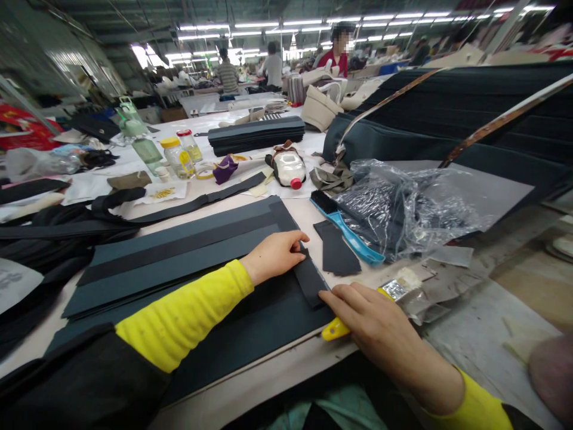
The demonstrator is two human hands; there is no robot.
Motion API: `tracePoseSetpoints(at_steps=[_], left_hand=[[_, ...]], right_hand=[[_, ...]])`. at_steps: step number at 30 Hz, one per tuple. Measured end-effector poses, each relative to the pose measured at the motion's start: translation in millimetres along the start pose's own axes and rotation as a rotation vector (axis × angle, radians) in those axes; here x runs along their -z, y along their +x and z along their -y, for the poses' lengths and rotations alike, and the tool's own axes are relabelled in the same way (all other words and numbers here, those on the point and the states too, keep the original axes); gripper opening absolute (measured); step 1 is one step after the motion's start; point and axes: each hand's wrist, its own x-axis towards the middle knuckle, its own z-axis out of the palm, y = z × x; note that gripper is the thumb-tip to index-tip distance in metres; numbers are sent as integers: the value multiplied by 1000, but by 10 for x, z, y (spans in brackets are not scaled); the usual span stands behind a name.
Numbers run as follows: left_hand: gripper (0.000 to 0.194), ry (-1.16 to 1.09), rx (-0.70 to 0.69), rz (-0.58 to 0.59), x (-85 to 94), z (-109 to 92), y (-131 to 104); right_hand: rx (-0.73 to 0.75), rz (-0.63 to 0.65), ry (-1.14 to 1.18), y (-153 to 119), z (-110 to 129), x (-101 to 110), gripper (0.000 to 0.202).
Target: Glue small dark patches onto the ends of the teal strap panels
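Note:
A short dark strip [310,280] lies across the right end of a large dark sheet [250,328]. At the strip's far end, the thumb and forefinger of my left hand [275,257] are closed in a pinch on it. My right hand [371,316] has its fingertips together on the strip's near corner. Beneath that hand passes a paintbrush with a yellow handle [335,329]; its pale bristles show beyond the knuckles, and whether the palm grips it is hidden. Stacked dark panels [179,245] with lengthwise bands overlap the sheet on the left.
Small dark pieces [335,248], a blue-handled brush [353,236] and a clear plastic bag [416,209] lie right. Behind stand a white bottle with red cap [289,166], jars [176,156] and a dark stack [257,136]. Black straps [111,224] lie left. People work farther back.

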Motion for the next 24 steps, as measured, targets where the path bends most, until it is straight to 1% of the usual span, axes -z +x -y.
tracePoseSetpoints(at_steps=[8, 12, 17, 24], left_hand=[[32, 25, 18, -9, -44, 26, 22], [33, 33, 22, -22, -52, 32, 32], [33, 39, 25, -38, -64, 35, 37], [33, 37, 30, -49, -78, 42, 41]], right_hand=[[-26, 39, 12, -12, -15, -20, 36], [-33, 27, 16, -16, -20, -31, 34], [-36, 26, 11, 1, -21, -37, 37], [-33, 29, -9, 3, -22, -36, 33]])
